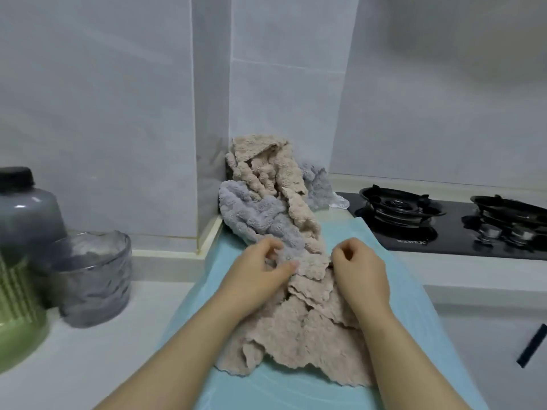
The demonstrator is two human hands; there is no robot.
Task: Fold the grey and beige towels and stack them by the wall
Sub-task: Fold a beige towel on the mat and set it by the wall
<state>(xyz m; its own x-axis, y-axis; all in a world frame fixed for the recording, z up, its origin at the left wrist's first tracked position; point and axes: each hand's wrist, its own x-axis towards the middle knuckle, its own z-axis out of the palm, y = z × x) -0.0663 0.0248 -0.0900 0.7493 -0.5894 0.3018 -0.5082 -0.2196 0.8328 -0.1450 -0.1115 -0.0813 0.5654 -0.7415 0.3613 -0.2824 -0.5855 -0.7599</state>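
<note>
Where one crumpled beige towel (302, 329) lies along one light-blue mat (414, 306), two hands hold its middle: the left hand (260, 267) and the right hand (359, 267) each pinch the cloth with curled fingers. Its far end climbs the wall-corner pile, where grey towel (260, 214) shows in two places. One hob (450, 241) carries two burners; one glass bowl (94, 276) stands on the left.

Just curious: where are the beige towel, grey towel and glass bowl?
beige towel (296, 329), head view, spread near part.
grey towel (260, 214), head view, crumpled middle.
glass bowl (97, 285), head view, front wall.
</note>
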